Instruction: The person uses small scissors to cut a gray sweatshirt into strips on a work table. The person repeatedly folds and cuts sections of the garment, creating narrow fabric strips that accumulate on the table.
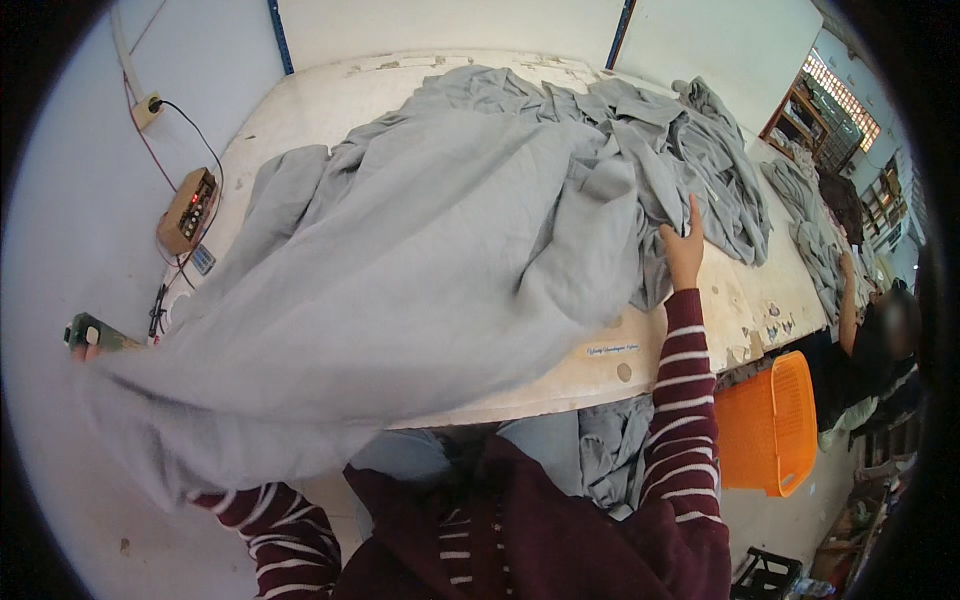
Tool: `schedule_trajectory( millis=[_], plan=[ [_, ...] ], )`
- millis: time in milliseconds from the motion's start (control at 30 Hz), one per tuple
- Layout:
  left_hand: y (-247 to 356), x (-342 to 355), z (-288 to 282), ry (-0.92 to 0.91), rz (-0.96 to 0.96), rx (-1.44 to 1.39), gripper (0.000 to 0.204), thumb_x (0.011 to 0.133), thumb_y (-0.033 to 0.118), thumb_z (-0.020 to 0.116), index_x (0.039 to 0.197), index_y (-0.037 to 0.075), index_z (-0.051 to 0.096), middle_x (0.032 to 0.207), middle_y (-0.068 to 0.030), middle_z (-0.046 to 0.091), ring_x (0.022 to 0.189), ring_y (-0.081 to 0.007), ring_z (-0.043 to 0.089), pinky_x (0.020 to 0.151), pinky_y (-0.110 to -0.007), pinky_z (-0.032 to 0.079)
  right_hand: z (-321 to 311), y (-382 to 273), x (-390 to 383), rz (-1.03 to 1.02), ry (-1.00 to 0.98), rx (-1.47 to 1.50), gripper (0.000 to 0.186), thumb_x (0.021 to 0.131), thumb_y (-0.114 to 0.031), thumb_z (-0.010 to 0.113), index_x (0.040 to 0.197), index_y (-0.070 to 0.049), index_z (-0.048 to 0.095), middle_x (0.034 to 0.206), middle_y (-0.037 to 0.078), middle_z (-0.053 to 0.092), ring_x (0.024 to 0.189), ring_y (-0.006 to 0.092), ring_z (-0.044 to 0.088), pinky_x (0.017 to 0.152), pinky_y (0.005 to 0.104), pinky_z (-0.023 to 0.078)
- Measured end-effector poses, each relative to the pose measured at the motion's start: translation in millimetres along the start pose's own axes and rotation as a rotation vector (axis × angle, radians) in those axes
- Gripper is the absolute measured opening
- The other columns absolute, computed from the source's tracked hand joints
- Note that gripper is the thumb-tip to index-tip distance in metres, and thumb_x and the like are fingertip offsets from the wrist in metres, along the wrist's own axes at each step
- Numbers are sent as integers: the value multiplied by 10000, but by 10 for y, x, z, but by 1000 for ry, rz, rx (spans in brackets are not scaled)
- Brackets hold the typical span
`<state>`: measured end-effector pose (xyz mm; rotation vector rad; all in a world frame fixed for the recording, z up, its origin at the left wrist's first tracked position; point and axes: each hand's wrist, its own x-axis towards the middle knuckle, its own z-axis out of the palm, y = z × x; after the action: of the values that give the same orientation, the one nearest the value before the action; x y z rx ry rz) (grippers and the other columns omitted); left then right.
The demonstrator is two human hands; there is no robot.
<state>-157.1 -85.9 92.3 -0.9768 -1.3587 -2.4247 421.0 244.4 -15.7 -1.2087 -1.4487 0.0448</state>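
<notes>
Nearest you, your striped maroon sleeves come in from the lower edge, and a fold of the grey sheet hangs off the near edge of the white table against your body.

Your left hand is out past the table's left end. It grips a small green tool, and the lifted edge of the sheet runs from just under it, but the cloth hides most of the hand, so I cannot tell whether the fingers also pinch the fabric.

Your right hand lies on the crumpled part of the sheet at the right, fingers together and pointing away from you, thumb out, pressing flat and gripping nothing.

The sheet covers most of the tabletop, smooth and billowed on the left, bunched in deep folds toward the far right corner. In my judgement it is light, soft and limp: it will sag, drag and slide on the table, and will not hold a shape. Take it at a hem or corner, not mid-panel.

To your right stands an orange plastic basket on the floor. Left of the table, a small wooden control box with a cable sits at the edge. Farther right, another person works at more grey cloth.
</notes>
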Motion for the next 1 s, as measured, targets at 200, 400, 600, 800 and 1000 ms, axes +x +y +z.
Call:
schedule_trajectory(
  millis=[200, 400, 600, 800, 1000],
  plan=[
    [-286, -105, 1278, -384, 1, 310, 306, 912, 146, 550, 1199, 38, 547, 1207, -49, 563, 1117, -204, 510, 975, -330, 381, 361, 22, 128, 448, -196, 398, 538, 817, -248, 664, 1263, 20, 525, 1049, 111, 651, 805, 191, 625, 755, 316, 482],
    [-221, -1328, 2058, -1120, 138, 60, 287, 845, 143, 636, 1118, 72, 585, 1089, -91, 556, 1046, -247, 543, 926, -361, 420, 619, -877, -186, 198, -420, 22, 349, 801, -270, 721, 986, 20, 659, 802, 37, 659, 659, 122, 578, 636, 281, 457],
    [-259, -1846, 2033, -1192, -680, -473, 538, 964, 289, 511, 1410, 44, 336, 1260, -104, 495, 1134, -183, 506, 981, -303, 387, 9, -2362, -1482, 408, -580, 858, 121, 790, -105, 733, 853, -43, 649, 777, -39, 624, 634, 12, 472, 561, 184, 361],
    [-138, -2002, 1536, -1198, -1067, -618, 723, 935, 392, 543, 1459, 9, 225, 1367, -156, 420, 1237, -212, 430, 1035, -316, 342, -130, -2381, -2077, 341, -999, 1043, 233, 760, -26, 700, 982, 11, 638, 957, 106, 684, 753, 72, 574, 652, 198, 429],
    [2, -2304, 1376, -1180, -954, -698, 994, 776, 119, 747, 1495, 72, 63, 1471, -175, 246, 1299, -285, 357, 1058, -359, 328, -10, -2232, -2343, 468, -217, 982, 207, 765, 3, 642, 961, 10, 573, 962, 123, 637, 673, 90, 481, 619, 214, 377]
  ],
)
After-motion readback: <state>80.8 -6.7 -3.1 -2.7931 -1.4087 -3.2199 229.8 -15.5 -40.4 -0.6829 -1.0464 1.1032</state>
